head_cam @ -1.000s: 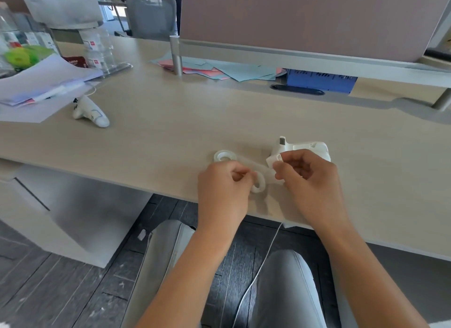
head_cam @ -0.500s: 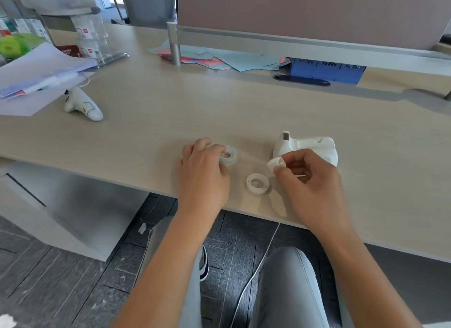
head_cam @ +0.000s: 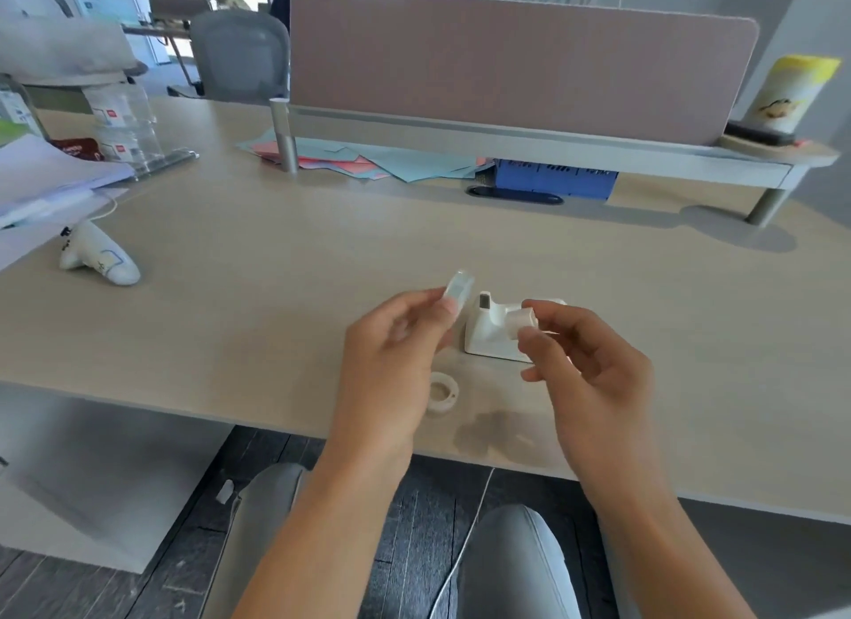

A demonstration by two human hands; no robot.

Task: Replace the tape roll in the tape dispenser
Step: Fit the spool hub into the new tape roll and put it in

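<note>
My left hand [head_cam: 391, 346] holds a clear tape roll [head_cam: 458, 290] upright between its fingertips, lifted above the desk. A small white spindle core [head_cam: 520, 320] is pinched in my right hand [head_cam: 585, 369], just right of the roll. Behind and between both hands the white tape dispenser [head_cam: 488, 337] stands on the desk, its cutter end facing left. An empty white tape ring [head_cam: 441, 393] lies flat on the desk below my left hand, near the front edge.
The wooden desk [head_cam: 276, 296] carries a white controller [head_cam: 99, 261] and stacked papers [head_cam: 41, 180] at the left. Coloured sheets [head_cam: 368, 160] and a blue box [head_cam: 552, 180] lie under the divider shelf [head_cam: 506, 139]. A yellow canister [head_cam: 789, 93] stands far right.
My left hand let go of the white ring, picked the clear roll up off the desk and raised it. My right hand lifted the core up beside it.
</note>
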